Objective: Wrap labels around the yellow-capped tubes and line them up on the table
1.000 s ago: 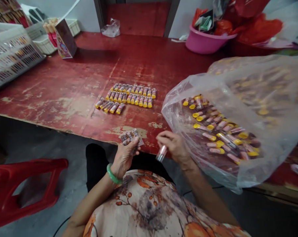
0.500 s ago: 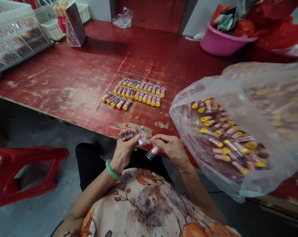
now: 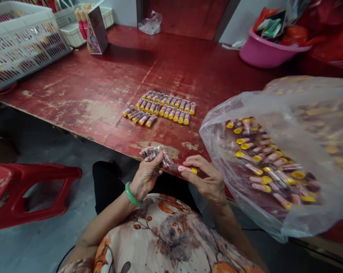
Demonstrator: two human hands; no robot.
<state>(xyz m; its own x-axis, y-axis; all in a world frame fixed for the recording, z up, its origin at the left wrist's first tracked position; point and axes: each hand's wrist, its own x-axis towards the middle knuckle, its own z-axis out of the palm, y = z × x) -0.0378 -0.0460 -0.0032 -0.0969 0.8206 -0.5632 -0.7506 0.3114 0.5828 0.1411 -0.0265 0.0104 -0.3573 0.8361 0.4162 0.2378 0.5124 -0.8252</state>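
Observation:
My left hand, with a green bangle at the wrist, is closed on several small printed wrappers above the table's front edge. Between the thumb and fingers of my right hand is a clear tube with pink contents and a yellow cap. The tube lies sideways, its clear end against the wrapper nearest my right hand. Whether that end is inside the wrapper is too small to tell. Beyond my hands, several wrapped yellow-capped tubes lie in rows on the red table.
A large clear plastic bag of yellow-capped tubes lies open at the right. Behind it stands a pink basin. White crates and a cardboard display box are at the back left. A red stool stands left on the floor.
My right hand has turned the tube from slanting downward to lying sideways, its yellow cap now visible, and brought its clear end to the wrapper. The whole view has shifted slightly.

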